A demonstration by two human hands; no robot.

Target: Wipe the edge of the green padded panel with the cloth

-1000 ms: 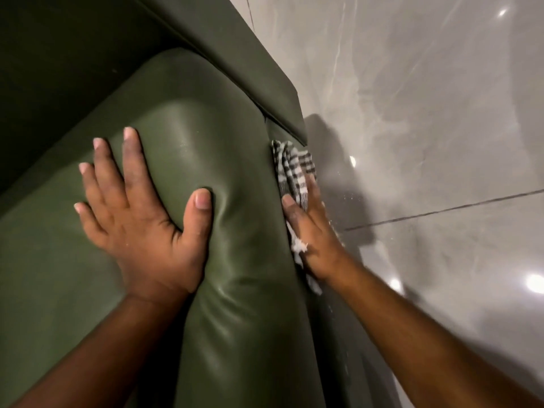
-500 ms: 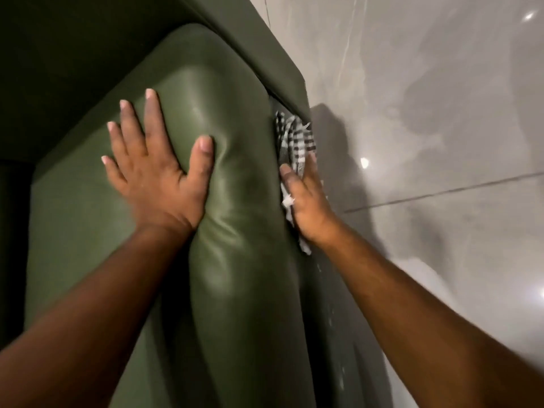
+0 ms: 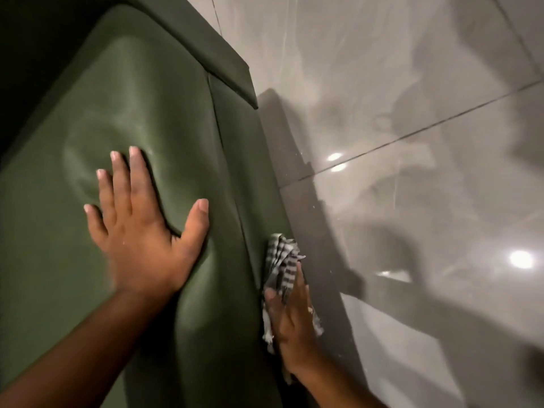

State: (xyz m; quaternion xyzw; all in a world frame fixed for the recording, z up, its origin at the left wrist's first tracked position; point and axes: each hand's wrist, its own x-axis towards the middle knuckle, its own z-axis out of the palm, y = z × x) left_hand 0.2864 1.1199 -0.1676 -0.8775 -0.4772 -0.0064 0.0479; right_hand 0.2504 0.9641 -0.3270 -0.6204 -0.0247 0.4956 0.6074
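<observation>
The green padded panel (image 3: 153, 119) fills the left half of the view, its narrow side edge (image 3: 250, 178) running down the middle. My left hand (image 3: 141, 228) lies flat on the panel's face with fingers spread, holding nothing. My right hand (image 3: 290, 322) presses a black-and-white striped cloth (image 3: 281, 263) flat against the lower part of the side edge; the cloth sticks out above my fingertips and below my palm.
A darker green frame (image 3: 217, 51) caps the panel at the top. To the right lies a glossy grey tiled floor (image 3: 412, 142) with grout lines, light reflections and dark shadows.
My right hand and the cloth have slid down the side edge, away from the top frame. The left hand has also shifted lower on the panel's face, and more of the upper panel shows.
</observation>
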